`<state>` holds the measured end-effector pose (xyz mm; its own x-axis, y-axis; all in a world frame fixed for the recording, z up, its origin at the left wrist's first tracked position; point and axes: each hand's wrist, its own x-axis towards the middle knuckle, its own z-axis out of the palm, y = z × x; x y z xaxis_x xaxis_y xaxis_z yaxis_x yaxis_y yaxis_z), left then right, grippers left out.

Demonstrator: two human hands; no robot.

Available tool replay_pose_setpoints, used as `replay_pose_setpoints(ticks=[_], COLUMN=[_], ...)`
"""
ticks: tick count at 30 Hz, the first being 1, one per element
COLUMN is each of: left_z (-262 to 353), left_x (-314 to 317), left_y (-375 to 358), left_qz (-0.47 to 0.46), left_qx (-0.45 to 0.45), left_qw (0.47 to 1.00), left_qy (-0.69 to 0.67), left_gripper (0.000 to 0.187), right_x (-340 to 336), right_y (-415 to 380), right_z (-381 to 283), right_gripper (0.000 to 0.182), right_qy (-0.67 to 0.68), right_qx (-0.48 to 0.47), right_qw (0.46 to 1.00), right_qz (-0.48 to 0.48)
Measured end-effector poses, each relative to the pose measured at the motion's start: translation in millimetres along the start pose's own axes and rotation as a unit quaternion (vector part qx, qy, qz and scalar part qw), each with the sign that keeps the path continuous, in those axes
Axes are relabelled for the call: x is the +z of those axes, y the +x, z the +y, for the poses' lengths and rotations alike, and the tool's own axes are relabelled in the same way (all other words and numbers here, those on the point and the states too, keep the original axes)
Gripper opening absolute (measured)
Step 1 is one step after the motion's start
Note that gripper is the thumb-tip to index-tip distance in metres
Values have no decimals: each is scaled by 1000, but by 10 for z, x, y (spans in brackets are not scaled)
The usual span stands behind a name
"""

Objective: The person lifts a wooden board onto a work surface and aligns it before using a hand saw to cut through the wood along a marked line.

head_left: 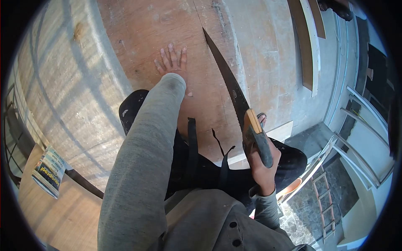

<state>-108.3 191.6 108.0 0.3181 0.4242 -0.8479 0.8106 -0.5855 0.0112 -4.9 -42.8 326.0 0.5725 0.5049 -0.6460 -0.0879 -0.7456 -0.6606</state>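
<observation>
My right hand (264,165) is wrapped round the grip of a hand saw (228,81), whose handle is black with a tan wooden part. The long dark toothed blade points forward and away, its tip over a thin line on the reddish plywood sheet (142,33). Flat on that sheet lies my left hand (172,60), fingers spread, to the left of the blade. The grey sleeve covers its wrist. My knees, in dark trousers, rest on either side, and part of a foot (262,118) shows beside the saw handle.
Long boards (307,50) lie at the upper right, near another person's foot (337,9). A wooden ladder (324,201) stands on a lower floor at the right. At the lower left, a printed packet (49,171) sits on a wooden surface (63,217).
</observation>
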Motion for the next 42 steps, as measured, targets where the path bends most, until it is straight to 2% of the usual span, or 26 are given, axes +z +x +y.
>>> replay_pose_setpoints(ticks=[3, 4, 6, 8, 9, 13, 16, 17, 18, 19, 20, 21, 22, 24, 26, 28, 30, 32, 33, 36, 38, 39, 41, 42], left_z=[8, -19, -8, -1, -9, -81, -43, -33, -29, -40, -25, -42, -53, -34, -23, -46, -14, -27, -37, -44, -22, -44, -65, -47], left_x=[-19, -16, 1, 35, 13, -43, 93, 98, 31, -6, -1, 22, 39, 33, 46, 16, 27, 56, 39, 57, 99, 38, 22, 74], left_y=[2, 3, 7, -27, -4, 5, -102, -90, -19, 32, 68, 30, 1, 17, 4, 31, 28, 22, 29, 40, -22, 43, 109, 59], left_qz=[-9, -9, -6, -6, 6, 39, -17, -5, 21, 30, 21, 3, 1, 4, -4, 6, -7, -5, 4, 2, -15, -6, 4, 2], left_qx=[-4, -9, 3, 5, 4, 3, 17, 20, 20, 18, 19, 18, 22, 17, 22, 24, 9, 12, 21, 24, 25, 23, 23, 24], left_qw=[1000, 1000, 1000, 1000, 1000, 999, 999, 999, 999, 999, 999, 1000, 1000, 1000, 999, 999, 1000, 1000, 1000, 999, 999, 999, 999, 999], left_qy=[-9, -9, -19, -9, -5, -11, -38, -28, -20, -21, -20, -17, -14, -26, -27, -22, -18, -19, -13, -31, -30, -25, -28, -33], left_gripper=[160, 160, 160, 160, 160, 161, 160, 160, 160, 160, 160, 159, 159, 160, 160, 160, 160, 160, 160, 160, 159, 159, 159, 159], right_x=[-74, -17, 90, 118, 169, 274, 125, 132, 169, 332, 545, 543, 526, 320, 140, 115, 290, 602, 620, 372, 280, 273, 330, 499], right_y=[-254, -166, 210, 695, 742, 422, 3, 108, 364, 744, 1108, 1123, 1109, 471, -32, -14, 482, 1091, 1127, 316, -32, 19, 458, 833], right_z=[-70, -74, -75, -40, -23, -19, -17, 16, -105, -44, 54, -47, -149, 54, 21, -144, -135, -119, -164, -81, -250, -267, -15, 0], right_gripper=[56, 56, 54, 52, 52, 54, 57, 53, 46, 39, 37, 39, 42, 49, 57, 50, 40, 33, 39, 47, 33, 51, 48, 46], right_qy=[-60, -59, -37, -72, -74, -40, -69, 4, -13, -67, -13, -19, -25, -119, -48, -18, -62, -50, -32, -68, -56, -47, -36, -36], right_qx=[-24, -26, -91, -10, -16, -100, -88, -36, 23, -63, -112, -81, -49, -103, -81, -32, -40, -59, -70, -85, -84, -56, -43, -70], right_qw=[998, 998, 994, 996, 996, 993, 994, 999, 1000, 996, 994, 996, 997, 987, 995, 999, 997, 996, 996, 994, 993, 996, 998, 997], right_qz=[3, -2, 41, -43, -49, -38, 18, 17, -17, -20, -9, -35, -56, -12, 22, 12, -9, -45, -38, 24, 60, 53, -1, -24])
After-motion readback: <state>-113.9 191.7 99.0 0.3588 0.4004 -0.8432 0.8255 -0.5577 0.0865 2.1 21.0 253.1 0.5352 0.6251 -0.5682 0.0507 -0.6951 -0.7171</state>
